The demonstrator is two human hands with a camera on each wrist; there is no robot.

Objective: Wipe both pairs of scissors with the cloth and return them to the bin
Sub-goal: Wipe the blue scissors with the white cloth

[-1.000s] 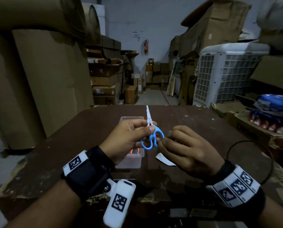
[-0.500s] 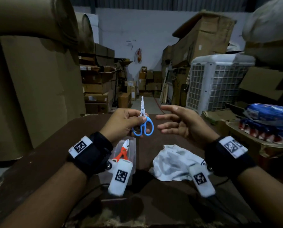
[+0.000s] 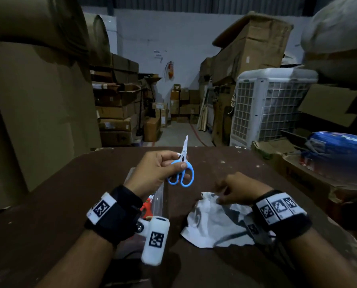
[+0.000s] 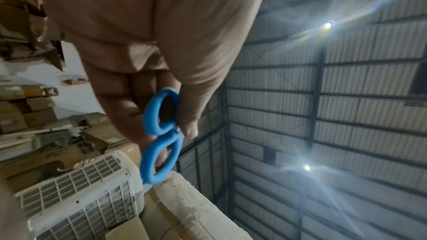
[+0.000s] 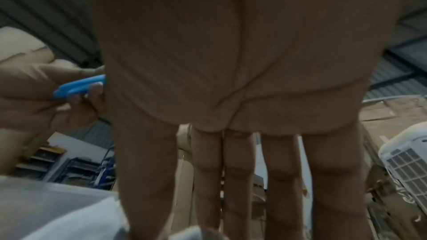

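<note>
My left hand [image 3: 180,161] pinches the blue-handled scissors [image 3: 182,173] near the pivot and holds them upright above the table, blades closed and pointing up. In the left wrist view the thumb and fingers of that hand [image 4: 168,130] clamp the blue loops [image 4: 159,145]. My right hand [image 3: 218,199] reaches down with straight fingers [image 5: 231,180] and touches the top of the crumpled white cloth [image 3: 210,223], which lies on the table to the right. The clear plastic bin [image 3: 160,194] sits under my left wrist. Orange-handled scissors [image 3: 147,206] lie in it, mostly hidden.
The dark brown table [image 3: 69,204] has its far edge just beyond my hands. Tall cardboard [image 3: 38,111] stands at the left. A white air cooler [image 3: 267,104] and a box of blue packets [image 3: 339,148] stand at the right. A thin cable runs beneath the cloth.
My right hand has left the scissors' handles and dropped down to the right onto the cloth. My left hand still holds the blue scissors upright, a little farther from me.
</note>
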